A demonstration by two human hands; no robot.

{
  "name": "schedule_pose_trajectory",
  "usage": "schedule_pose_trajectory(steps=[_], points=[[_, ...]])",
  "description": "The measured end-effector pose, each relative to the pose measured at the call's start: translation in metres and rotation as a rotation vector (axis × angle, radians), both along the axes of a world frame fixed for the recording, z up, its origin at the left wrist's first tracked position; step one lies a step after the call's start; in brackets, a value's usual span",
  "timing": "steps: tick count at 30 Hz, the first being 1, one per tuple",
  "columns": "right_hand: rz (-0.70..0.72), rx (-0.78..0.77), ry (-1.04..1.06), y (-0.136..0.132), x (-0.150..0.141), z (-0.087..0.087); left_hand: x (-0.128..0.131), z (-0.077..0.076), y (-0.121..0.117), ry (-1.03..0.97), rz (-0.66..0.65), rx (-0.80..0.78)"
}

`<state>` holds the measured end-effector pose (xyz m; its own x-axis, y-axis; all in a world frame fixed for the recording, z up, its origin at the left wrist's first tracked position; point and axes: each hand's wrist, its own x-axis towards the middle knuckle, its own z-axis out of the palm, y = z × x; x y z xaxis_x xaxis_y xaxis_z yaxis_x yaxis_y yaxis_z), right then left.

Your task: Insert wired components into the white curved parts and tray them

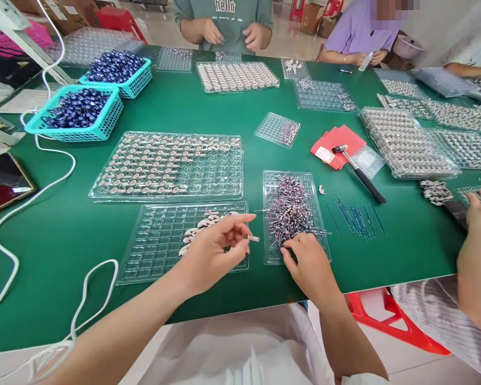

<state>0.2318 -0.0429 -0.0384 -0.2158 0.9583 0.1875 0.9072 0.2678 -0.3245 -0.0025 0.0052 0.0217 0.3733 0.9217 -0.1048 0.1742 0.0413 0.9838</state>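
My left hand [218, 248] pinches a small white earbud shell [253, 238] between thumb and fingers, its stem pointing right. Below that hand lies a clear tray [150, 240] with a cluster of white earbud shells [190, 233], partly covered by my fingers. My right hand [310, 267] reaches into a heap of thin wired parts [291, 208] on a second clear tray [268, 251]. Its fingertips are drawn together at the heap's near edge; what they grip is too small to make out.
Behind stands a larger tray [144, 163] partly filled with shells. Blue baskets [110, 115] of dark blue pieces are at left, near a white cable [70, 160]. A hammer [363, 179], red packets [339, 144] and blue wires [355, 219] lie right. A co-worker's arm [479, 256] enters at right.
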Motion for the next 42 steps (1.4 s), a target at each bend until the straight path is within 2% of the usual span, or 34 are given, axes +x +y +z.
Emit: schedule_pose_trajectory(steps=[5,10,18,22,27,33,36,42], points=[[-0.003,-0.017,0.020,0.000,0.000,0.000,0.018,-0.011,-0.003,-0.152,-0.103,-0.249],[-0.047,-0.032,0.085,-0.003,0.004,0.006,0.023,-0.022,0.005,-0.177,-0.109,-0.363],[-0.050,-0.133,0.278,-0.007,0.006,0.012,0.014,-0.026,0.004,-0.106,-0.118,-0.239],[0.026,-0.091,0.374,-0.012,0.002,0.017,0.008,-0.025,0.003,-0.090,-0.146,-0.186],[0.171,-0.036,0.468,-0.015,-0.009,0.025,0.007,-0.015,0.000,0.085,-0.186,-0.065],[0.244,0.029,0.422,-0.011,-0.023,0.024,0.010,-0.015,-0.001,0.194,-0.300,0.085],[0.265,0.105,0.385,-0.008,-0.026,0.021,0.010,-0.017,0.000,0.191,-0.295,0.045],[0.236,0.247,0.383,-0.006,-0.029,0.017,0.011,-0.018,0.003,0.077,-0.266,-0.261]])
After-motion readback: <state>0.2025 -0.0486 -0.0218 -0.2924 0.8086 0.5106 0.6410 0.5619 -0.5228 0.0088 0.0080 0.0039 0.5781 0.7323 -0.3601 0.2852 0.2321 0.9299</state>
